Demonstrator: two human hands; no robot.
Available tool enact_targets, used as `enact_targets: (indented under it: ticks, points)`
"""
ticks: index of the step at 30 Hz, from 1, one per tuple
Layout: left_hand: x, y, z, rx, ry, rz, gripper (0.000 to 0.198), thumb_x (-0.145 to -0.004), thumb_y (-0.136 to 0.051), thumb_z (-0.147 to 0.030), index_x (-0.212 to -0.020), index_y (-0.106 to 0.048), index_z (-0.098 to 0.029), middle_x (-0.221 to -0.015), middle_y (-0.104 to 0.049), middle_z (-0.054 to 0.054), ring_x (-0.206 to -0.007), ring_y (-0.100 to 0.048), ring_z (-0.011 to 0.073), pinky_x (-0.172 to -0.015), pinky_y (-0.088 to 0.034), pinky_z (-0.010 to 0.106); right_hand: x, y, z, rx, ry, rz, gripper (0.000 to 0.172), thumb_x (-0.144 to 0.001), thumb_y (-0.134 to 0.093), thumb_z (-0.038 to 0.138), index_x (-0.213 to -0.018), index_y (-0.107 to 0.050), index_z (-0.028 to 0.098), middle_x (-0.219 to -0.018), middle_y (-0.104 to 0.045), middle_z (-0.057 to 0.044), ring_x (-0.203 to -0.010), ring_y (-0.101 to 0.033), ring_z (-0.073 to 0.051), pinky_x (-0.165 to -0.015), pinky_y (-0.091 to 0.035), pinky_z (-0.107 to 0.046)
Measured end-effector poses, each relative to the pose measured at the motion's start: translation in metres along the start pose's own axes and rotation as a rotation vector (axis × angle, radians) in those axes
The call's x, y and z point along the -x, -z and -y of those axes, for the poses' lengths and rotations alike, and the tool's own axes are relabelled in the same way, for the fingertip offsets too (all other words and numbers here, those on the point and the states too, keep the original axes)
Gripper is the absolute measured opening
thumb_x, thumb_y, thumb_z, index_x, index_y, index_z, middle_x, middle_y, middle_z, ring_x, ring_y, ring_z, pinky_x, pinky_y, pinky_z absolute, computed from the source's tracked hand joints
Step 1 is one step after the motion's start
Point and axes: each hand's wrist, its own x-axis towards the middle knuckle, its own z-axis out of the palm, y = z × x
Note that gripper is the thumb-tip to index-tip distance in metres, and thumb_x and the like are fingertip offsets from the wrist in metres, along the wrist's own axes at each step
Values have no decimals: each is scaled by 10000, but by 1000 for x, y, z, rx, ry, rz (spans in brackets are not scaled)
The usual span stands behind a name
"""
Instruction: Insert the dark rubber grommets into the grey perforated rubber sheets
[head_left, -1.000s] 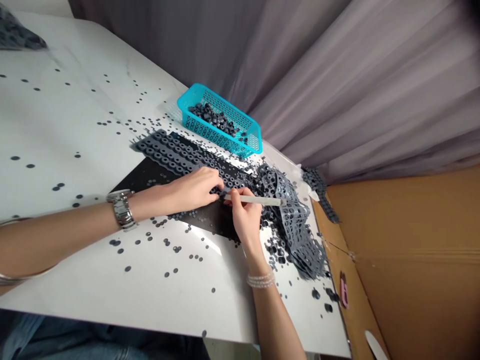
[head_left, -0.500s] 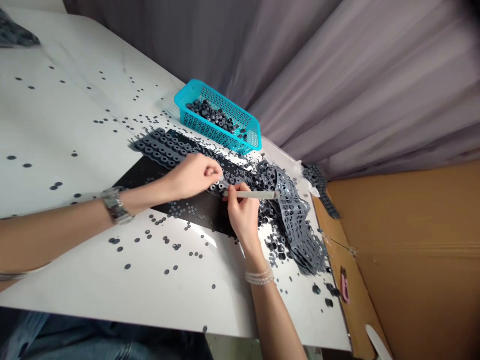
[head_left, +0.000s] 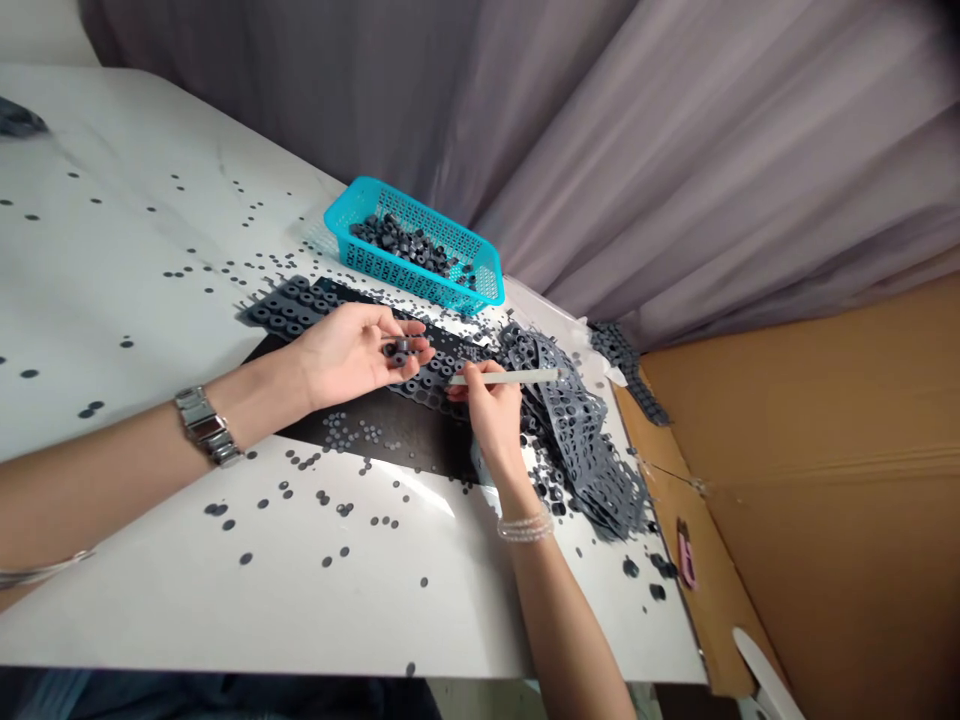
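My left hand (head_left: 352, 350) is turned palm up above the black mat (head_left: 390, 435), fingers loosely cupped, with a few small grey rubber rings (head_left: 399, 350) lying on them. My right hand (head_left: 487, 400) pinches a thin white stick (head_left: 510, 377) that points right, its near end over the grey rubber sheet of moulded rings (head_left: 300, 305). That sheet lies across the mat's far side.
A turquoise basket (head_left: 487, 278) with grey rings stands at the table's back edge. Punched-out grey sheets (head_left: 592, 460) are heaped to the right. Small dark discs are scattered over the white table (head_left: 150, 580). Cardboard (head_left: 825, 480) and a purple curtain lie beyond.
My left hand lifted off the ring sheet and turned palm up with rings in it. The right hand and stick stayed almost in place. The view shifted slightly.
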Motion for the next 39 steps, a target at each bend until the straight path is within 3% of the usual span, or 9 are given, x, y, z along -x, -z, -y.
enact_targets:
  ticks: [4, 9, 12, 17, 23, 26, 31, 34, 39]
  points:
    - [-5, -3, 4, -620, -136, -23, 57, -727, -688, -208, -724, -665, -155, -652, -525, 14, -561, -429, 106, -476, -318, 253, 0, -3, -3, 92, 21, 24, 292, -875, -556, 438, -678, -585, 224, -608, -668, 5, -604, -653, -188, -622, -484, -285]
    - [-18, 4, 14, -1736, -611, 27, 213, -777, -631, -258, -929, -757, -177, -764, -631, 28, -722, -564, 182, -729, -429, 325, 3, -4, -3, 136, 61, 64, 286, -889, -548, 425, -680, -583, 233, -616, -659, 15, -612, -633, -179, -620, -466, -272]
    - [-25, 11, 24, -1933, -731, 128, 213, -820, -566, -202, -960, -722, -163, -946, -662, 85, -887, -613, 231, -793, -444, 344, 3, -4, -3, 155, 88, 73, 295, -900, -541, 411, -665, -556, 234, -623, -647, 16, -598, -615, -173, -609, -444, -271]
    - [-28, 12, 35, -2049, -732, 164, 137, -861, -501, -156, -789, -617, -173, -879, -614, 86, -813, -600, 223, -721, -420, 345, 5, -6, 3, 256, 180, 101, 298, -933, -505, 368, -670, -527, 228, -622, -607, 15, -573, -555, -156, -575, -372, -262]
    - [-15, 2, 20, -1698, -629, 65, 143, -827, -580, -150, -706, -652, -173, -700, -569, 10, -668, -513, 152, -651, -377, 300, 7, -6, 9, 342, 241, 122, 280, -942, -481, 295, -671, -495, 228, -617, -586, 14, -556, -516, -147, -566, -326, -266]
    - [-7, 2, 2, -1106, -525, -92, 21, -780, -695, -192, -776, -702, -173, -716, -586, -1, -655, -504, 122, -587, -374, 249, 5, -5, 4, 265, 170, 124, 274, -931, -510, 342, -683, -522, 228, -608, -607, 15, -573, -553, -157, -578, -370, -262]
    - [-8, 6, -14, -221, -161, -48, 79, -768, -677, -47, -725, -652, -109, -815, -622, 84, -743, -589, 127, -529, -446, 179, 3, -2, -2, 47, 52, 49, 302, -911, -532, 422, -682, -568, 228, -632, -645, 13, -593, -603, -162, -594, -450, -265]
    - [-10, 6, -10, -57, -15, -64, 94, -799, -610, -7, -744, -643, -75, -883, -650, 151, -799, -644, 163, -591, -541, 195, 4, -1, 0, -26, 30, -10, 285, -893, -554, 430, -695, -578, 227, -660, -652, 17, -569, -591, -151, -577, -467, -265]
    - [-8, 3, -4, 15, 4, -73, 107, -809, -582, 7, -751, -636, -65, -889, -654, 161, -823, -677, 185, -634, -588, 207, 6, -4, 5, -91, 25, -3, 275, -864, -601, 432, -687, -571, 224, -641, -632, 20, -573, -602, -156, -585, -495, -275]
